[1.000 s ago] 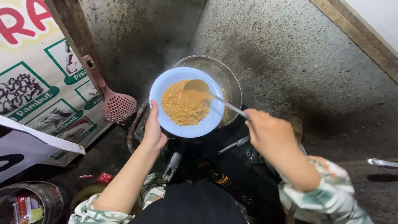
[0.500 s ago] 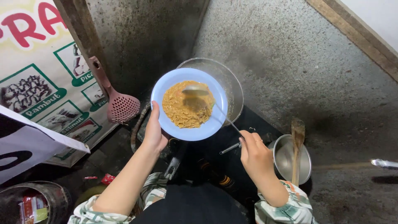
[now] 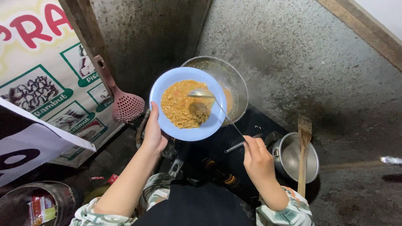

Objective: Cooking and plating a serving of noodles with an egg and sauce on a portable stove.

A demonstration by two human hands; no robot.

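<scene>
Right hand: the right hand [image 3: 257, 157] sits low and near the body, fingers clamped together on the thin handle of a long metal ladle [image 3: 217, 109].
Ladle: from that hand the handle runs up and to its left, and the shiny bowl hovers just over the food.
Left hand: the left hand [image 3: 154, 133] is clamped on the near edge of a round light-blue plastic plate [image 3: 188, 104], thumb on top of the rim, fingers hidden underneath.
Plate: held up in the air, level, just beyond the left hand, carrying a heap of orange-yellow fried noodles [image 3: 184, 104].
Pot: right beside the right hand, on its outer side, a small round steel pot [image 3: 293, 157] with a wooden spatula [image 3: 303, 150] lying across it.
Wok: beyond the plate and partly covered by it, a round dark metal wok [image 3: 228, 86] with orange residue inside.
Strainer: out past the left hand, a pink plastic strainer scoop [image 3: 125, 104] hangs against the wall.
Poster: farther left still, a printed picture poster [image 3: 42, 83].
</scene>
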